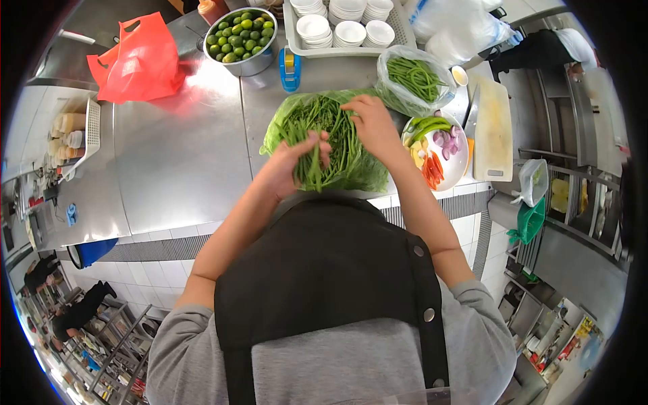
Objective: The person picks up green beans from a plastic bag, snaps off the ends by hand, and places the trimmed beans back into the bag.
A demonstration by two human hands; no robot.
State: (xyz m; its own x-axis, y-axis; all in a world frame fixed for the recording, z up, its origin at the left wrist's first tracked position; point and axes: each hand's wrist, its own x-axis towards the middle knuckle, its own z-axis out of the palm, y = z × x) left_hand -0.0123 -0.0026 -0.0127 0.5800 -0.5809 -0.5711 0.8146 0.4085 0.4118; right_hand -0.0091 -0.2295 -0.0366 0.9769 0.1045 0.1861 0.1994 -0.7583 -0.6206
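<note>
A light green plastic bag point(271, 133) lies spread on the steel counter, heaped with long thin green stalks point(345, 145); their exact kind is hard to tell. My left hand point(295, 160) is closed around a small bunch of these green stalks point(311, 169) above the near left part of the heap. At the heap's far right edge is my right hand point(371, 125), its fingers bent and drawn together. What its fingertips hold, if anything, cannot be made out. Just beyond this hand stands a clear bag point(383, 73) of green beans point(413, 77).
A plate point(460, 164) with chillies, shallots and other cut pieces sits at the right, beside a cutting board point(495, 131) and knife point(472, 108). Behind are a blue tape dispenser point(290, 71), a pot of limes point(241, 37) and a crate point(351, 50) of white bowls. A red bag point(142, 61) lies left.
</note>
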